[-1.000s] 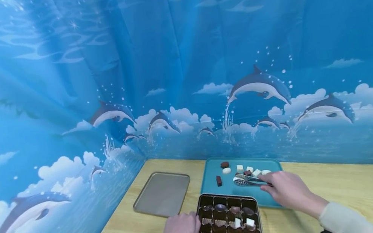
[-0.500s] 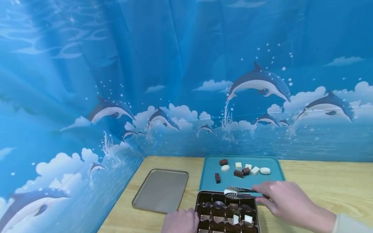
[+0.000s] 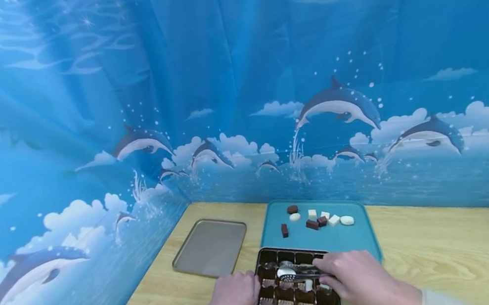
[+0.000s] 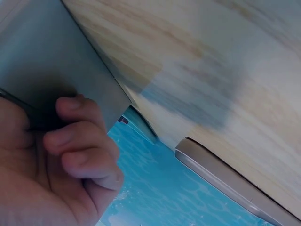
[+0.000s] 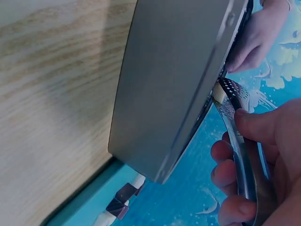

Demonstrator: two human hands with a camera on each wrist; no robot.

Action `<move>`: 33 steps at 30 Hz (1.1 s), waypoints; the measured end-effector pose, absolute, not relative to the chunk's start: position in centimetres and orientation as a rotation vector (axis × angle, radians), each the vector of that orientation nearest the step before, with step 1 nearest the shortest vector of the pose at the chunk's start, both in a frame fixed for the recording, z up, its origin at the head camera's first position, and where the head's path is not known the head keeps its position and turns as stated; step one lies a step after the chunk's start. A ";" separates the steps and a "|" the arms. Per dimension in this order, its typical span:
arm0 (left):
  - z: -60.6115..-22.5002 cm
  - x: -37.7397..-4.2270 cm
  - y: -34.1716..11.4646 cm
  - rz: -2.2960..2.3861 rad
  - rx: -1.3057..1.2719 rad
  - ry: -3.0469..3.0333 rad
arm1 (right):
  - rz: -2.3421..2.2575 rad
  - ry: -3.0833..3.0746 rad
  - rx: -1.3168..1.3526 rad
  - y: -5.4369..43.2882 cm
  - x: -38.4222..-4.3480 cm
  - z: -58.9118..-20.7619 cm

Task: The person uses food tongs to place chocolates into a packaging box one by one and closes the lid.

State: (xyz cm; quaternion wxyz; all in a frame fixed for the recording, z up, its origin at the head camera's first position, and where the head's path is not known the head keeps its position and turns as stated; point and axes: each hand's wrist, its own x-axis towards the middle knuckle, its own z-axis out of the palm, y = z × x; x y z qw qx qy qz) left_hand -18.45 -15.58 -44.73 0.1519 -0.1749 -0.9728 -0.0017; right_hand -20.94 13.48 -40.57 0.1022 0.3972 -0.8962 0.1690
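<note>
My right hand grips metal tongs with perforated ends. A white oval chocolate sits between the tong ends, over the compartments near the back of the chocolate box. This box has a grey outer wall and a dark brown divided insert. My left hand holds the box's left edge, its fingers curled against the wall in the left wrist view. White cube chocolates lie in two compartments, one partly behind the right hand. Darker pieces sit in the row behind, partly covered by the tongs.
Behind the box, a teal tray bears several brown and white chocolates. To its left lies a flat grey tray. A wood-patterned table carries everything, with a blue dolphin-print curtain around it.
The right hand has moved the tongs from the teal tray toward me and left, over the box, with the white oval chocolate between their ends. The left hand has stayed at the box edge.
</note>
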 end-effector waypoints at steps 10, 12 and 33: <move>-44.8 -18.3 -15.5 -0.006 -0.475 -2.803 | 0.575 -2.763 1.193 13.3 -20.8 -40.8; -44.8 -18.3 -15.5 -0.012 -0.476 -2.805 | 0.563 -2.763 1.181 13.3 -20.8 -40.9; -44.8 -18.5 -15.4 0.019 -0.475 -2.794 | 0.523 -2.730 1.134 13.1 -20.7 -41.1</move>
